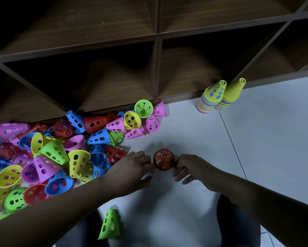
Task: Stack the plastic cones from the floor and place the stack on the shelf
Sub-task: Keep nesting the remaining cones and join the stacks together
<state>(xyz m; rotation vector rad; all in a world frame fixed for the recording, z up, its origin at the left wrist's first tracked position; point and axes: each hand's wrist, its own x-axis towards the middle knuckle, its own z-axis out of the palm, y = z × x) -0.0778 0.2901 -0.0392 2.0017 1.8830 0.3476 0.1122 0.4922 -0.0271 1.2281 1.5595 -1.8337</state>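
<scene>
Hands: close together low over the floor [256, 139], one on each side of a red cone [163, 159].
Left hand [133, 168]: fingers fairly straight, tips at the red cone's left side, thumb spread away below; no closed grip visible.
Right hand [190, 170]: fingers curled, pinching the red cone's right edge.
Red cone: held between both hands, seen end-on, long axis pointing roughly up toward the camera; green and yellow showing through its holes, probably other cones nested inside.
Loose cones [51, 154]: heaped to the left against the foot of the shelf [155, 68], lying on their sides at all angles; just beside the left forearm, well apart from the right hand.
Green cone [111, 224]: alone near the knees, roughly upright.
Stacks [210, 98]: two, upright, side by side at the shelf's foot, beyond the right hand.
Next reach, as a judgement: leftward into the heap, left hand the nearer; any cone taken there likely to need turning until its axis lines up with the red cone's before nesting.
</scene>
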